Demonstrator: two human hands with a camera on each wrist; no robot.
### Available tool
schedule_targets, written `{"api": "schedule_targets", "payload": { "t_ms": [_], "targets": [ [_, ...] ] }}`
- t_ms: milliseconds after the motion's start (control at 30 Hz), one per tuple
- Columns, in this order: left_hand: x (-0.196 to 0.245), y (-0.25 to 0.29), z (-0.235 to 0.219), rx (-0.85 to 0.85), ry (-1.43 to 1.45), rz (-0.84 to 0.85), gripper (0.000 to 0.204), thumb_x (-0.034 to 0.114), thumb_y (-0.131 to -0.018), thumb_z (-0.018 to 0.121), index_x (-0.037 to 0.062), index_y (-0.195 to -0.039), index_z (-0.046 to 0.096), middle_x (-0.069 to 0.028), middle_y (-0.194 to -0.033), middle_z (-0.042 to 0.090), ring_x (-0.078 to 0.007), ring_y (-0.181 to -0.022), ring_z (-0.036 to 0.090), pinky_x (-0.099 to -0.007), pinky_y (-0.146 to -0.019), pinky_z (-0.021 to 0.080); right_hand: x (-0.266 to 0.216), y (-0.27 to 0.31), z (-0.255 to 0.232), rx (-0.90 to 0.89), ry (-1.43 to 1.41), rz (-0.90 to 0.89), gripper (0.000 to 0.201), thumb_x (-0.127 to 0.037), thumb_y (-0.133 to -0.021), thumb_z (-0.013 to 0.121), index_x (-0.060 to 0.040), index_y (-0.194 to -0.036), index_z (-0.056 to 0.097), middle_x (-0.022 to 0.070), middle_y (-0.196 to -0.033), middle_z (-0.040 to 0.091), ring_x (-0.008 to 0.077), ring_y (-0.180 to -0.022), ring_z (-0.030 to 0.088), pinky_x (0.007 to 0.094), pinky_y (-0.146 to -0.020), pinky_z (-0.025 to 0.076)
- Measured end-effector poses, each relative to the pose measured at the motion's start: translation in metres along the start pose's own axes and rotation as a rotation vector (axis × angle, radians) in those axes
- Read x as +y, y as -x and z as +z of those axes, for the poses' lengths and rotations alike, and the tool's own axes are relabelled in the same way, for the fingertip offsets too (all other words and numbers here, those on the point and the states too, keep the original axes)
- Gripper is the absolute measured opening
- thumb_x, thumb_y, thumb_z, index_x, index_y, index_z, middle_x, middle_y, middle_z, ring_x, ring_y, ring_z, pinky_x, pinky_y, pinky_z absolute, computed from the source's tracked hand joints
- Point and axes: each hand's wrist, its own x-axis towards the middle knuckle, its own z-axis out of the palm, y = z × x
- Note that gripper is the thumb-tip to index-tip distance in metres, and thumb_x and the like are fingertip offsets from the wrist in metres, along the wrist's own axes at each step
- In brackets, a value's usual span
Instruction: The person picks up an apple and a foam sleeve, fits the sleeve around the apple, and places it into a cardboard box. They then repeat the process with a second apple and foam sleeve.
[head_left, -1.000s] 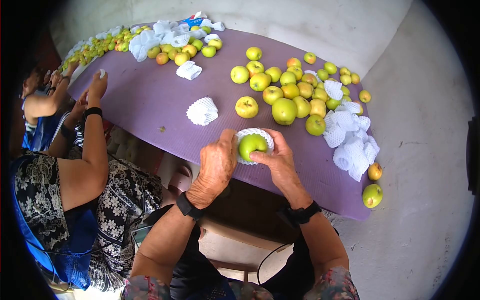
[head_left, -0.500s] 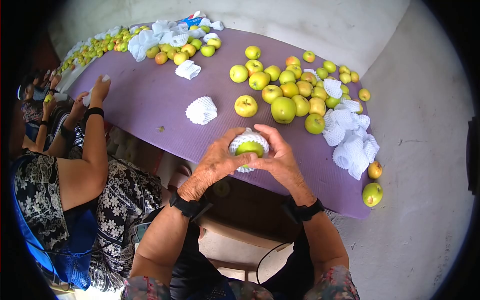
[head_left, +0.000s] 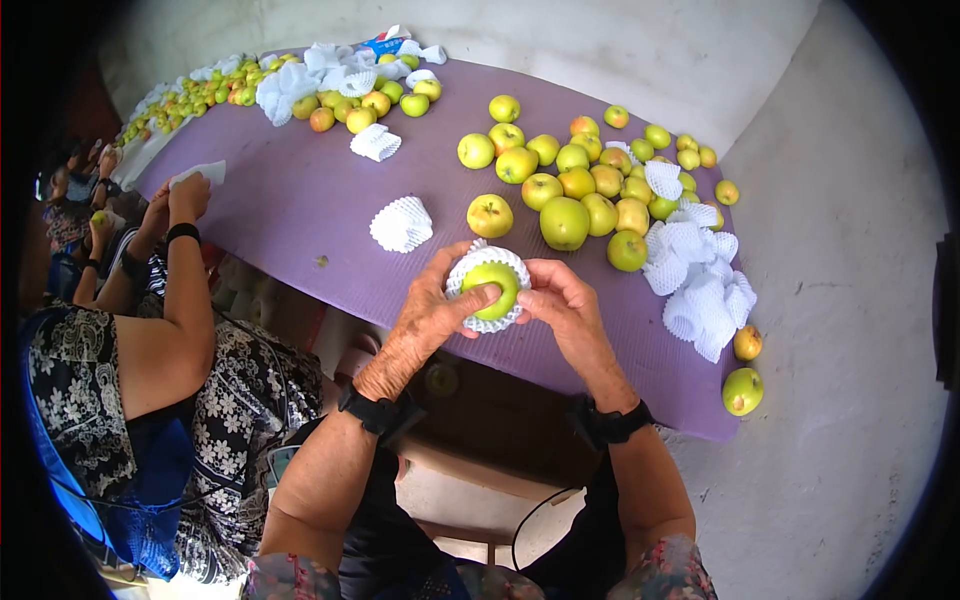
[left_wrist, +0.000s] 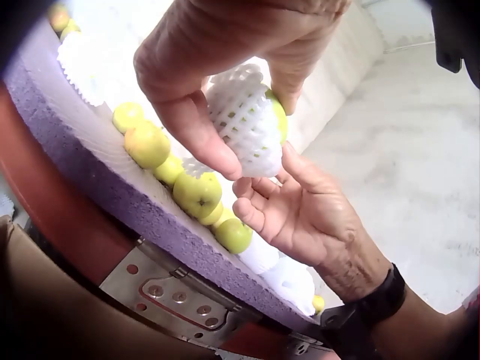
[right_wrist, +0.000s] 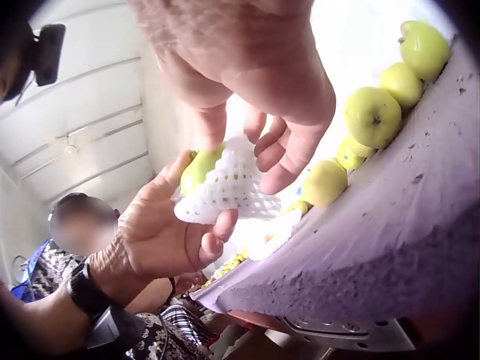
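A green apple [head_left: 489,288] sits inside a white foam net [head_left: 490,254], its upper face showing through the net's open mouth. My left hand [head_left: 430,306] grips both from the left, thumb across the apple and fingers behind the net. On the opposite side, my right hand [head_left: 572,312] pinches the net's rim with its thumb and fingertips. The left wrist view shows the mesh net [left_wrist: 246,124] covering most of the apple [left_wrist: 278,118], whose bare part peeks out at one side. Both hands are just over the table's near edge.
Loose yellow-green apples [head_left: 565,222] cover the right side of the purple table [head_left: 300,220], beside a heap of foam nets [head_left: 700,285]. One flattened net [head_left: 402,224] lies left of them. Another pile of apples and nets [head_left: 290,88] stands far left. A neighbouring person [head_left: 165,350] sits at left.
My thumbs, together over the apple half a second ago, have parted. The left thumb now lies on the apple; the right hand has shifted to the net's right rim. The net's mouth shows wider.
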Motion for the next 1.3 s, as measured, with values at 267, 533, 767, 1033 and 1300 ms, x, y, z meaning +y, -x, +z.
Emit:
{"api": "schedule_targets", "payload": {
  "t_ms": [267, 533, 767, 1033, 1300],
  "targets": [
    [-0.002, 0.001, -0.005, -0.043, -0.007, -0.029, 0.076, 0.033, -0.078, 0.078, -0.0011, -0.137, 0.046, -0.0134, -0.12, 0.059, -0.0233, -0.116, 0.054, -0.0359, -0.105, 0.037, 0.012, 0.001, 0.001, 0.061, -0.182, 0.077, 0.03, -0.014, -0.091, 0.067, 0.0, -0.117, 0.061, 0.0047, -0.097, 0.065, 0.0097, -0.084, 0.061, 0.0247, -0.071, 0.052],
    [-0.018, -0.006, -0.003, 0.1, -0.219, 0.11, 0.07, 0.029, -0.077, 0.078, -0.0012, -0.133, 0.049, -0.0167, -0.113, 0.065, -0.0242, -0.103, 0.064, -0.0336, -0.092, 0.05, 0.007, -0.001, 0.007, 0.182, 0.114, -0.037, 0.02, -0.003, -0.09, 0.062, 0.0042, -0.108, 0.065, 0.0078, -0.093, 0.068, 0.01, -0.078, 0.064, 0.0256, -0.068, 0.055],
    [-0.026, -0.01, -0.002, 0.18, -0.153, 0.133, 0.065, 0.025, -0.078, 0.076, -0.0019, -0.131, 0.05, -0.0182, -0.11, 0.066, -0.0253, -0.103, 0.064, -0.0349, -0.091, 0.051, -0.004, 0.006, 0.02, 0.213, 0.2, -0.051, 0.022, -0.003, -0.088, 0.066, 0.0026, -0.109, 0.065, 0.0064, -0.092, 0.067, 0.0101, -0.078, 0.063, 0.0247, -0.071, 0.054],
    [-0.019, -0.008, 0.004, 0.13, 0.063, 0.089, 0.06, 0.022, -0.082, 0.076, -0.0008, -0.131, 0.051, -0.0116, -0.111, 0.063, -0.0204, -0.105, 0.059, -0.033, -0.094, 0.046, -0.021, 0.009, 0.017, 0.15, 0.5, -0.158, 0.07, -0.021, -0.073, 0.082, -0.0072, -0.134, 0.05, 0.0125, -0.123, 0.051, 0.0212, -0.108, 0.056, 0.0341, -0.088, 0.051],
    [-0.012, -0.007, -0.008, -0.053, -0.053, 0.03, 0.071, 0.027, -0.075, 0.077, -0.0029, -0.133, 0.049, -0.0166, -0.117, 0.061, -0.0233, -0.11, 0.059, -0.0337, -0.097, 0.045, -0.026, 0.012, 0.022, -0.057, 0.758, -0.357, 0.106, -0.029, -0.06, 0.088, -0.0097, -0.148, 0.031, 0.0177, -0.148, 0.034, 0.0372, -0.138, 0.03, 0.0465, -0.114, 0.029]
  ]
}}
